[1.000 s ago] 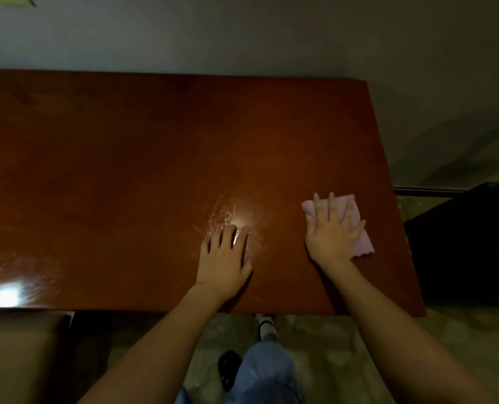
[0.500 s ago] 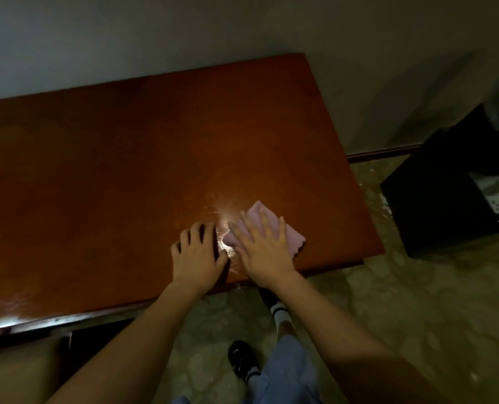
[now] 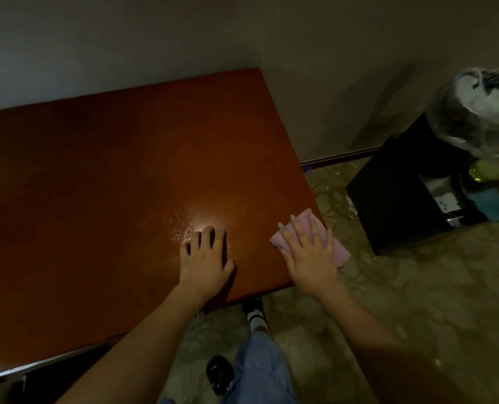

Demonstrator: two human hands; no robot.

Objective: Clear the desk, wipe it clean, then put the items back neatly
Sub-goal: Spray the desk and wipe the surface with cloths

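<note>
The right hand [image 3: 311,259] lies flat, fingers straight, pressing a pink cloth [image 3: 337,250] at the surface's [image 3: 96,185] near right corner. The left hand [image 3: 204,258] rests beside it, fingers slightly spread, holding nothing.

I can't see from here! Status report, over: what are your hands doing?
Left hand flat on desk. Right hand pressing pink cloth at desk's right edge, cloth corner overhanging. Nothing in the way.
</note>
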